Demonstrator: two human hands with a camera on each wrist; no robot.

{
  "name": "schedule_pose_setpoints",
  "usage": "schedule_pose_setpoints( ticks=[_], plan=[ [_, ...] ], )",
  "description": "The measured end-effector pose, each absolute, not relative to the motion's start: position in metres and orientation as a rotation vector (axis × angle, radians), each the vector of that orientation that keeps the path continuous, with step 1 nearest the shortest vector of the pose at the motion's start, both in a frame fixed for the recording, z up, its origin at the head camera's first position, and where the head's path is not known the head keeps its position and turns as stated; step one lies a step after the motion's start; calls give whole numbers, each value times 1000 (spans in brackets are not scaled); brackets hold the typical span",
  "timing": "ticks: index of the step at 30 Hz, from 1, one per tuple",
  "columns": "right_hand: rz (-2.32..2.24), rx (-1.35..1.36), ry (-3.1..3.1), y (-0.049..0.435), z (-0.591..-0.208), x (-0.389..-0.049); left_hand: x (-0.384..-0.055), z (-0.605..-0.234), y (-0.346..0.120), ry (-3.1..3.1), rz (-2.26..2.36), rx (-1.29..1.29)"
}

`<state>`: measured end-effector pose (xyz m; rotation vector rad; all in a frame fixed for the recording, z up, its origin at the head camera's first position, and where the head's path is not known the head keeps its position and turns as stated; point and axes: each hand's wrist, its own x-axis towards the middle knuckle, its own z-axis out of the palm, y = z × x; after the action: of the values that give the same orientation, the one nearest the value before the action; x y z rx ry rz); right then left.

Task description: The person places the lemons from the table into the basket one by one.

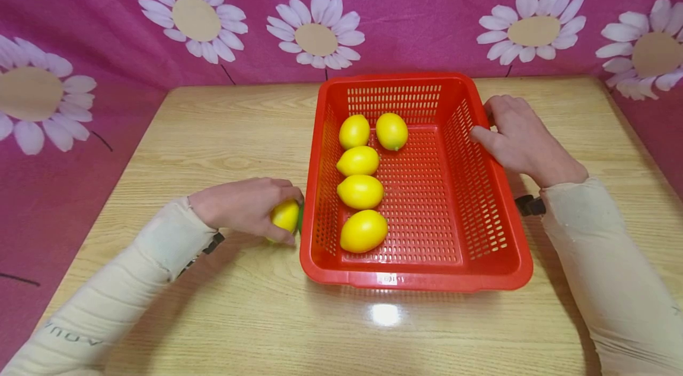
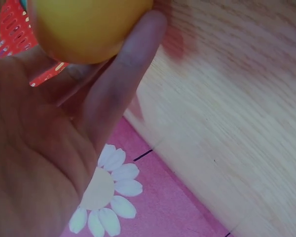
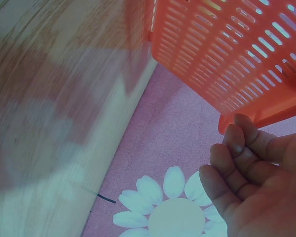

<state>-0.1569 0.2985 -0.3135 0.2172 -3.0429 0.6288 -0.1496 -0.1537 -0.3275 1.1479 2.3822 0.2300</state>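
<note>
A red plastic basket [image 1: 418, 279] with slotted walls stands on the table, several yellow lemons in it, such as the front lemon [image 1: 364, 231]; most line up along its left wall. Outside that wall my left hand [image 1: 251, 205] grips another lemon [image 1: 285, 216] between thumb and fingers, low over the tabletop. In the left wrist view this lemon [image 2: 91, 29] sits at the fingertips. A bit of green [image 1: 300, 219] shows between it and the basket, mostly hidden. My right hand [image 1: 520, 137] holds the basket's right rim, thumb on top and fingers [image 3: 232, 140] curled at its outer side.
The wood-grain table [image 1: 224, 316] extends around the basket. A pink cloth [image 1: 416, 14] with large white daisies hangs behind it and runs down both sides. Dark straps [image 1: 530, 205] sit at the wrists, below pale sleeves [image 1: 587, 245].
</note>
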Motion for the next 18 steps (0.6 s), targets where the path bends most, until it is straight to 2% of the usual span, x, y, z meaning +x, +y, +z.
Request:
schedule_pose_setpoints(
  ticks=[18],
  plan=[
    [621, 239, -3029, 299, -314, -157, -154, -327, -149, 2436, 207, 1153]
  ],
)
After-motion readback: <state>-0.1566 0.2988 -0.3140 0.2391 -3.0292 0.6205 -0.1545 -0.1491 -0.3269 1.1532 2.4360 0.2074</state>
